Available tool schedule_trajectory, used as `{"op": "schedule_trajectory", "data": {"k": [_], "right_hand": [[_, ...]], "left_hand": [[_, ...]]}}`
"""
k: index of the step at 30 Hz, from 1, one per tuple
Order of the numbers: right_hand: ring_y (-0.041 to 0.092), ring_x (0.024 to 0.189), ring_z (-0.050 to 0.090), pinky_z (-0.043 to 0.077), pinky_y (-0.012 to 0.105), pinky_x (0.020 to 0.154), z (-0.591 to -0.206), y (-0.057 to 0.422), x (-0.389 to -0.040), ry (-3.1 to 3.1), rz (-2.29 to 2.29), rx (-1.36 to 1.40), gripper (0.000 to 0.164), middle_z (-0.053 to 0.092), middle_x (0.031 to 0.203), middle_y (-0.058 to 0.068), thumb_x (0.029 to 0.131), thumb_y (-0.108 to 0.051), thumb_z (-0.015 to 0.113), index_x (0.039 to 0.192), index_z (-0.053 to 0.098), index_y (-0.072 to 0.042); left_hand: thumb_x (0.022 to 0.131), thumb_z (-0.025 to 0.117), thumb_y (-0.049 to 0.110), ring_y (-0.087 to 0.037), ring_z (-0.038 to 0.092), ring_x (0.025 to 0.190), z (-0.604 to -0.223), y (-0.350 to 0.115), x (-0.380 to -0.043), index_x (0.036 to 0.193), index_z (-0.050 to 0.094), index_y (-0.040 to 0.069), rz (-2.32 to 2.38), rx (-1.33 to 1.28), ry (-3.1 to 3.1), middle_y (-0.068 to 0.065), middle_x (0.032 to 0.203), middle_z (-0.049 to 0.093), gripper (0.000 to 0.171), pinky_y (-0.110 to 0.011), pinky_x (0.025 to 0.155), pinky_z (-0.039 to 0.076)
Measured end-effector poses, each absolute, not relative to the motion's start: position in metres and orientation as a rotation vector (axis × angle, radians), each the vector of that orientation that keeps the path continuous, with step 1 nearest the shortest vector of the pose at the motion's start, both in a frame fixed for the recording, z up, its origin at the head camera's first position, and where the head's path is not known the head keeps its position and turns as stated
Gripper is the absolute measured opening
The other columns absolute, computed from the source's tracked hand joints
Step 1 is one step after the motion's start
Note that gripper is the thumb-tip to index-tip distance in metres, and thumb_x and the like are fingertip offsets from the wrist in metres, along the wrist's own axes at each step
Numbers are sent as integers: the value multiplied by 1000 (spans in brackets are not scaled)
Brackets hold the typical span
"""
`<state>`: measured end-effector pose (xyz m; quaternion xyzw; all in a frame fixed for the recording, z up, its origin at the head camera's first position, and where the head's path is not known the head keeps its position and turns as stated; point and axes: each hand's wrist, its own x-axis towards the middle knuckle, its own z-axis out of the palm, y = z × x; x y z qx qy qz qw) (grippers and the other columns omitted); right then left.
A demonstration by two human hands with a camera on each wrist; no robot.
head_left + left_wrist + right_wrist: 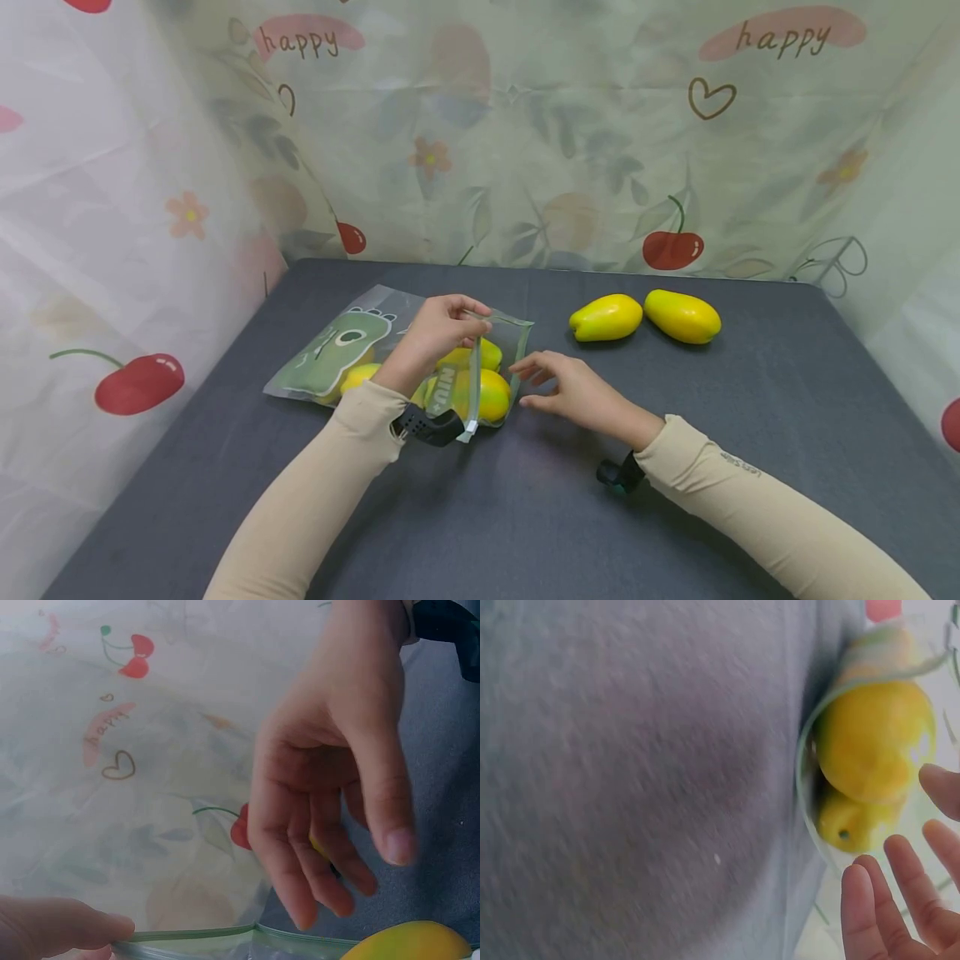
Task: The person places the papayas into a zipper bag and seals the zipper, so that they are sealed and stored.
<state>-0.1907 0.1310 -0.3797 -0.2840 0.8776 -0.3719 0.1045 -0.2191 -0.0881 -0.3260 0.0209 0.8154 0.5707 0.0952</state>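
A clear zip bag (408, 310) with a green cartoon print lies on its side, its mouth facing right. Inside are several yellow papaya-like fruits (874, 742). My left hand (442, 333) pinches the upper edge of the bag's mouth between thumb and fingers and lifts it. In the left wrist view, the thumb of that hand (56, 926) lies along the green seal. Just right of the mouth is my right hand (566, 387), holding nothing, its fingers loosely bent toward the opening. The right wrist view shows its fingers (859, 900) before the bag's rim.
Two more yellow fruits, one on the left (606, 318) and one on the right (682, 317), lie at the back right of the dark grey table (525, 517). A patterned cloth curtain (517, 150) stands behind the table and along both sides.
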Motion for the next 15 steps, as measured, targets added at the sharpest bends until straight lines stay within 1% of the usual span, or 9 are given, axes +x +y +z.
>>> {"op": "schedule_trajectory", "data": {"k": [3, 7, 9, 15], "right_hand": [[29, 109, 62, 55, 41, 87, -374, 136, -193, 2603, -1125, -812, 44, 61, 125, 12, 87, -15, 72, 128, 58, -8], [30, 109, 61, 55, 41, 86, -367, 145, -197, 2656, -1145, -772, 43, 62, 123, 12, 87, -16, 73, 127, 59, -9], [31, 110, 61, 54, 43, 87, -363, 150, -200, 2685, -1161, -747, 43, 62, 123, 11, 87, -16, 73, 127, 59, -10], [32, 116, 59, 52, 45, 92, -350, 170, -207, 2715, -1265, -650, 43, 60, 128, 9, 88, -18, 71, 129, 58, -13]], "left_hand": [[87, 70, 14, -22, 62, 79, -326, -88, -219, 111, 68, 4, 1689, 58, 2420, -14, 97, 66, 26, -36, 81, 55], [87, 70, 13, -21, 61, 78, -325, -88, -219, 111, 68, 3, 1699, 57, 2414, -10, 92, 65, 26, -38, 82, 55], [87, 70, 13, -21, 61, 77, -326, -88, -219, 111, 67, 3, 1705, 59, 2408, -8, 89, 64, 26, -38, 83, 55], [87, 69, 12, -20, 60, 77, -325, -88, -219, 112, 66, 1, 1720, 69, 2386, -11, 93, 66, 27, -38, 83, 55]]}}
